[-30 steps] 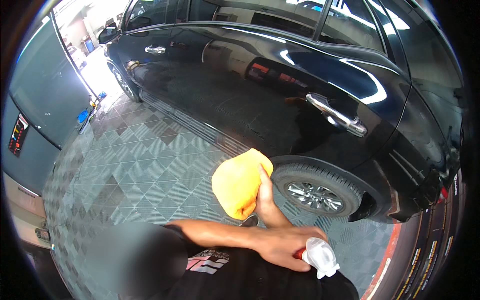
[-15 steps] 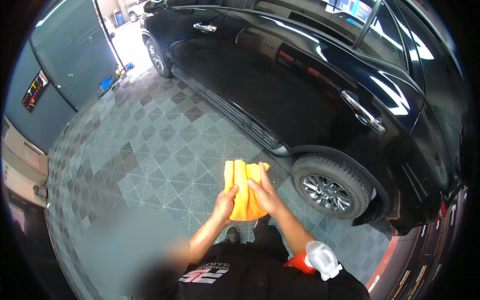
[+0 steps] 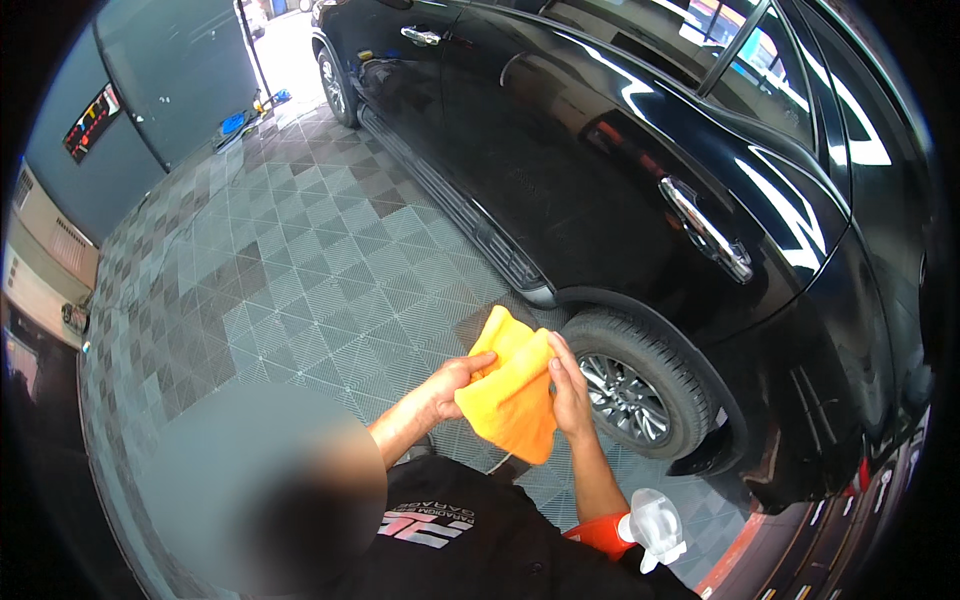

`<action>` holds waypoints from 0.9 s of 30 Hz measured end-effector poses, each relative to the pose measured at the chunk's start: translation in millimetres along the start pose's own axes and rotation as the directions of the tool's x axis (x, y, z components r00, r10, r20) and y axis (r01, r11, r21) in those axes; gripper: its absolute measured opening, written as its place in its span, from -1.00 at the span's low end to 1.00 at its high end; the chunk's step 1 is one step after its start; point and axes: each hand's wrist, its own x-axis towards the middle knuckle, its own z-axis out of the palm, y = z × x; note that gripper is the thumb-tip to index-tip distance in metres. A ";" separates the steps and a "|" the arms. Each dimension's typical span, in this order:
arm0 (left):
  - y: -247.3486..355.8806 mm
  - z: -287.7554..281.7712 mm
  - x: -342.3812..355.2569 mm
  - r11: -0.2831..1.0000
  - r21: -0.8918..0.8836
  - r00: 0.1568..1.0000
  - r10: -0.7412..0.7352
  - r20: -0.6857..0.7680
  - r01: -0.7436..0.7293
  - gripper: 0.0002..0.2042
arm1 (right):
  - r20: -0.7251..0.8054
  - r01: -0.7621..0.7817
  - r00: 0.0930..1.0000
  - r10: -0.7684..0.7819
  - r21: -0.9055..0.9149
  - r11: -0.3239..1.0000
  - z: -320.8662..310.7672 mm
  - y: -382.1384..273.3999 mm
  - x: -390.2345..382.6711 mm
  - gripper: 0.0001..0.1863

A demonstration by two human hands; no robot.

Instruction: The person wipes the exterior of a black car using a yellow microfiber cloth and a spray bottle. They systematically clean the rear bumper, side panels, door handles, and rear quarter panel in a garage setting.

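An orange microfibre cloth (image 3: 510,395) hangs in front of my body, loosely folded, with its lower corner drooping. My left hand (image 3: 455,383) is closed on its left side, the thumb over the fabric and the other fingers mostly hidden behind it. At the right edge, my right hand (image 3: 571,392) grips the same cloth, its fingers upright along the fold. A red spray bottle (image 3: 602,536) with a clear-white trigger head (image 3: 656,528) is by my right forearm, lying against my side; what holds it there is hidden.
A glossy black car (image 3: 600,190) fills the right, with its rear wheel (image 3: 640,385) just beyond my right hand. A side step (image 3: 455,210) runs low along it. Grey tiles (image 3: 290,270) cover the floor. Blue items (image 3: 235,124) lie near the far doorway. A blurred patch hides the lower left.
The cloth has gone from a gathered, upright fold to a more spread, tilted shape. Both hands have shifted slightly right with it, and the right hand has turned more upright. The view has tilted.
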 end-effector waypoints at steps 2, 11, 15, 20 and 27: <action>-15.5 18.4 9.9 0.992 0.118 0.998 -0.053 0.029 0.050 -0.61 | -0.012 0.033 0.999 -0.035 -0.163 0.986 -28.6 -12.4 -4.4 -0.49; -26.9 99.0 27.7 0.467 0.883 0.992 -0.122 0.006 0.053 -0.67 | -0.037 0.335 0.927 -0.374 -0.367 0.868 -116.1 -24.7 9.0 -0.72; -18.4 140.1 26.4 0.180 0.980 0.982 -0.182 -0.049 0.082 -0.48 | 0.070 0.351 0.936 -0.344 -0.231 0.908 -112.1 -53.3 19.7 -0.73; -15.6 138.2 35.8 0.176 0.984 0.999 -0.039 -0.019 0.026 -0.28 | 0.044 0.553 0.818 -0.574 -0.333 0.764 -112.3 -56.9 38.6 -0.70; -10.3 142.0 37.7 0.048 0.920 0.895 -0.217 0.390 -0.389 -0.56 | -0.058 0.295 0.938 -0.342 -0.386 0.874 -91.8 -57.3 57.2 -0.65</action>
